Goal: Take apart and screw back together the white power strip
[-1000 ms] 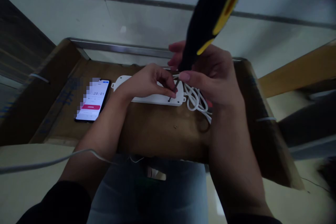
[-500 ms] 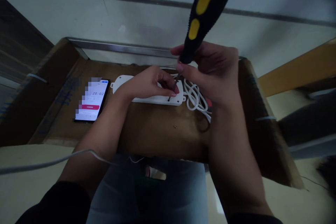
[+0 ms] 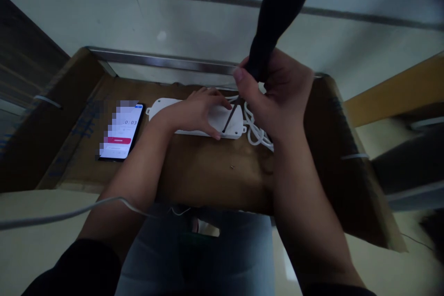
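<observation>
A white power strip (image 3: 229,122) lies on the cardboard, its back side with the screw holes facing up. My left hand (image 3: 199,110) rests over its middle, thumb and fingers spread apart, nothing held between them. In my right hand (image 3: 280,88) is a screwdriver (image 3: 282,7), gripped low on its dark handle. The tool leans, handle up and to the right, with its thin shaft running down to a hole near the right end of the strip. The tip sits at or in that hole; what lies inside is hidden.
A lit phone (image 3: 121,136) lies at left on the cardboard box (image 3: 208,171). A small screw (image 3: 232,167) lies in front of the strip. White cord (image 3: 256,132) is coiled at its right end. Box walls rise on both sides, and a thin cable (image 3: 69,216) crosses my left forearm.
My left fingers have let go of the screwdriver's shaft and spread over the strip. The screwdriver handle has turned, its yellow patches no longer showing, and my right hand's grip has shifted.
</observation>
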A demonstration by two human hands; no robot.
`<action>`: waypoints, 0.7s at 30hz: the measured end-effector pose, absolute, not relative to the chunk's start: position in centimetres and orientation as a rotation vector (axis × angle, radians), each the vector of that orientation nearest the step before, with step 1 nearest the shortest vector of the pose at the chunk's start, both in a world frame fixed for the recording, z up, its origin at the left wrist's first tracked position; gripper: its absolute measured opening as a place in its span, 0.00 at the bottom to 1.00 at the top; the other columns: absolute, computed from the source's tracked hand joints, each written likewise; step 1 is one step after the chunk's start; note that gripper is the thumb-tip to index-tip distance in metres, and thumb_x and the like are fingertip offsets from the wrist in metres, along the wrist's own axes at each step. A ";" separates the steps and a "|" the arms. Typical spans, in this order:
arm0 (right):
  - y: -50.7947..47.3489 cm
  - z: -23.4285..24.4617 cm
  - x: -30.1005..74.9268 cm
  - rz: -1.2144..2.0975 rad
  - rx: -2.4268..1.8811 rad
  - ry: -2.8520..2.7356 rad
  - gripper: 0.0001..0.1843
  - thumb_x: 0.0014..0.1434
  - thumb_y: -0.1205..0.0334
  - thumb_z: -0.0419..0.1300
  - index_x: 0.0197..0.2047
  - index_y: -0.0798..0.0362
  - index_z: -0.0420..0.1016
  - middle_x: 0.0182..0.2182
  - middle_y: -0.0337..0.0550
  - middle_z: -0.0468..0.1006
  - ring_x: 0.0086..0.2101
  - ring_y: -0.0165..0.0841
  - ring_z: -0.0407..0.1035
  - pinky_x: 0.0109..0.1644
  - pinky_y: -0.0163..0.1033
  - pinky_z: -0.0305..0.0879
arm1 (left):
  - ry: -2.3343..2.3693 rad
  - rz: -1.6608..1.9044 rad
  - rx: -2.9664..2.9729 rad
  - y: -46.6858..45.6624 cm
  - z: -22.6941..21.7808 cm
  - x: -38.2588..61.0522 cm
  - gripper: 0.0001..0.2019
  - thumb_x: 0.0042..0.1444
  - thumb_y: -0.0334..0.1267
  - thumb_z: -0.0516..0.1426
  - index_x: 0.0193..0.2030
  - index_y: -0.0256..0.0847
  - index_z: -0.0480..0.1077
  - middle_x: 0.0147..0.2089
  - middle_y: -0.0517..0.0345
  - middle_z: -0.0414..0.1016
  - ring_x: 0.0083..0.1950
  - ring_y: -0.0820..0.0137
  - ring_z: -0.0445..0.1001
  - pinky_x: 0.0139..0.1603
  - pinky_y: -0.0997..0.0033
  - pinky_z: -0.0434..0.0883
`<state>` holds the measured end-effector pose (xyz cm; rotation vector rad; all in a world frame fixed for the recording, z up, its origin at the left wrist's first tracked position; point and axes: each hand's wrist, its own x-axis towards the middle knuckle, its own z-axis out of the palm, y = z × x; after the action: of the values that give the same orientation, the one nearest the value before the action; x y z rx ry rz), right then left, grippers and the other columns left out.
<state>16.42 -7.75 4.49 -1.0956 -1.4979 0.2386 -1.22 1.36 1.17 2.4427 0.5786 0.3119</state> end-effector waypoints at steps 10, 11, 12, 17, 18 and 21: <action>-7.7 4.7 16.5 0.268 -1.078 -1.482 0.07 0.63 0.54 0.68 0.33 0.42 0.76 0.27 0.36 0.72 0.29 0.34 0.64 0.38 0.44 0.61 | 0.605 0.258 2.551 1.6 0.0 -1.2 0.44 0.40 0.53 0.75 0.65 0.47 0.71 0.71 0.45 0.67 0.75 0.42 0.59 0.77 0.38 0.52; -7.7 4.7 16.4 0.270 -1.076 -1.484 0.07 0.63 0.54 0.68 0.33 0.42 0.77 0.27 0.35 0.72 0.29 0.34 0.64 0.37 0.44 0.60 | 0.613 0.239 2.554 1.5 0.1 -1.1 0.44 0.41 0.54 0.74 0.65 0.46 0.70 0.71 0.45 0.67 0.74 0.42 0.59 0.76 0.38 0.53; -7.7 4.7 16.4 0.270 -1.072 -1.484 0.07 0.63 0.54 0.67 0.33 0.43 0.77 0.27 0.35 0.72 0.29 0.34 0.63 0.37 0.44 0.60 | 0.624 0.213 2.559 1.5 0.2 -1.1 0.44 0.41 0.54 0.74 0.66 0.46 0.70 0.72 0.45 0.66 0.74 0.42 0.59 0.76 0.38 0.53; -7.9 4.9 16.2 0.264 -1.054 -1.476 0.08 0.64 0.55 0.67 0.33 0.44 0.76 0.27 0.36 0.73 0.28 0.33 0.62 0.36 0.44 0.59 | 0.631 0.194 2.576 1.4 0.4 -1.2 0.43 0.43 0.52 0.74 0.66 0.45 0.69 0.72 0.46 0.66 0.73 0.43 0.60 0.76 0.38 0.53; -7.9 4.9 16.2 0.263 -1.062 -1.474 0.08 0.64 0.55 0.67 0.32 0.44 0.76 0.27 0.36 0.73 0.28 0.33 0.62 0.36 0.44 0.59 | 0.608 0.223 2.573 1.5 0.3 -1.2 0.42 0.43 0.52 0.74 0.66 0.45 0.69 0.71 0.47 0.67 0.73 0.44 0.61 0.76 0.39 0.53; -7.9 4.9 16.3 0.239 -1.079 -1.478 0.08 0.63 0.55 0.68 0.33 0.44 0.77 0.27 0.36 0.74 0.28 0.33 0.63 0.36 0.43 0.60 | 0.560 0.278 2.569 1.7 -0.1 -1.3 0.42 0.43 0.53 0.73 0.65 0.45 0.70 0.69 0.48 0.69 0.72 0.45 0.61 0.76 0.43 0.54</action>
<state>16.26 -7.93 4.89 -1.0794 -1.4775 0.2386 -1.32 1.72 -0.12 2.5688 0.5600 0.2784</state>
